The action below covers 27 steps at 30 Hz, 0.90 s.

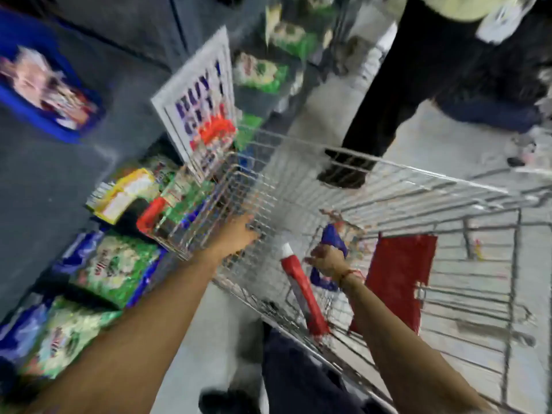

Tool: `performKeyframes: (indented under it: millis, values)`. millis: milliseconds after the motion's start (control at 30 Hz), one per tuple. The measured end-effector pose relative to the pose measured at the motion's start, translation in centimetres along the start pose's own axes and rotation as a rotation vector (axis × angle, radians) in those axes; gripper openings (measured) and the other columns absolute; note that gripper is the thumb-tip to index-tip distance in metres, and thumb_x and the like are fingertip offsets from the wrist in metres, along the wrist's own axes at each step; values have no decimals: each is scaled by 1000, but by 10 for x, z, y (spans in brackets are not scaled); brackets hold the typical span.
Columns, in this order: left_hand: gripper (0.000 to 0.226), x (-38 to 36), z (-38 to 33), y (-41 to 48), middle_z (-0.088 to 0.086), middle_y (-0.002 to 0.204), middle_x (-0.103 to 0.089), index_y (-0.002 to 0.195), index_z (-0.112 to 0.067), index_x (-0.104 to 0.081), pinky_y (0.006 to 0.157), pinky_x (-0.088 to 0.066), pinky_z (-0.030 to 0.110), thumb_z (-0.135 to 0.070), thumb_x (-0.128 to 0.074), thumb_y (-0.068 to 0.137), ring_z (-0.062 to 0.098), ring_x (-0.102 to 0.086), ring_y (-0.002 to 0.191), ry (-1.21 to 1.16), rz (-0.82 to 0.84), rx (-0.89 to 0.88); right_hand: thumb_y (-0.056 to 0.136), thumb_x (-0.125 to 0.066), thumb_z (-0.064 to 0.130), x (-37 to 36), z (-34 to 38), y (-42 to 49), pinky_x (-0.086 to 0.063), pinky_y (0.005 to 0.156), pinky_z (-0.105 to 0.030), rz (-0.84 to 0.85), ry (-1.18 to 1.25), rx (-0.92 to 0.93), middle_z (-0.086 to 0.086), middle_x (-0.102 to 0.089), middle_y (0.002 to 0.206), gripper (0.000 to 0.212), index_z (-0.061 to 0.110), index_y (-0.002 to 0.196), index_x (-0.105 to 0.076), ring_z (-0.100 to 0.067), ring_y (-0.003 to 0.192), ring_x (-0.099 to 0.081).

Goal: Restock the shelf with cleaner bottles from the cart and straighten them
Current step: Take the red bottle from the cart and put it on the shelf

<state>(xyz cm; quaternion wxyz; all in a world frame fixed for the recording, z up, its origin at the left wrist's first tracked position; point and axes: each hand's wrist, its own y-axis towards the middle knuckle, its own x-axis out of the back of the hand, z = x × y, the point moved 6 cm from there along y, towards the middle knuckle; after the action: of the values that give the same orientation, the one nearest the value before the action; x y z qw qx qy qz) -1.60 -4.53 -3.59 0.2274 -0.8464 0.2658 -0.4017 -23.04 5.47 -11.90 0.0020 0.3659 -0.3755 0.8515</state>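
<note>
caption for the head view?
Left hand on wire cart rim, right hand grasping blue bottle inside.

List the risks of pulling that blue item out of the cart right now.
1. The right hand grips a blue item low in the silver wire cart; it may snag on the wires.
2. A bystander's dark shoe stands against the cart's far side; pushing could hit it.
3. The left hand could pinch on the mesh.

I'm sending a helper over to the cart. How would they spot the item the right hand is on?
Find the wire cart in the aisle and look in its near end, beside the red handle. The right hand grips a blue package there. It is the only blue item in the cart; the flat piece alongside is red.
</note>
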Motion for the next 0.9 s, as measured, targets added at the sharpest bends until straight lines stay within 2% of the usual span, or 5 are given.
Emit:
performKeyframes:
  millis: [100,233,667,733,900]
  values:
    - [19,-38,15,24,29,112,-59,97,1,-58,86,-45,42,-16,-54,88,42,-56,111,76,209,124,75,-62,26,-59,-37,10,-42,71,-36,240,-77,-135,-11,-57,71,22,16,60,-50,-27,84,-54]
    - [43,-92,28,41,23,128,-57,122,1,-51,97,-42,40,-25,-52,89,37,-54,115,275,372,176,83,-58,18,-90,-58,-2,-45,87,-39,194,-122,-170,-24,-59,118,35,0,113,-51,-36,110,-56]
    - [33,-167,33,64,16,115,-60,122,-5,-50,85,-44,32,-22,-41,94,26,-55,102,-18,412,280,78,-66,11,-91,-73,18,-43,100,-46,373,266,-200,-17,-59,121,48,8,122,-49,-31,108,-56]
    - [33,-158,31,66,11,101,-62,120,-5,-52,71,-46,25,-23,-42,94,24,-55,95,-62,364,289,81,-62,7,-80,-59,17,-47,95,-44,398,399,-201,-18,-59,121,44,6,122,-48,-29,100,-57]
    - [37,-111,19,67,15,109,-65,117,-2,-54,88,-49,40,-28,-53,90,30,-61,99,-619,174,312,81,-60,-1,-45,-10,13,-57,69,-24,411,747,-100,-5,-68,90,20,11,97,-60,-11,68,-67]
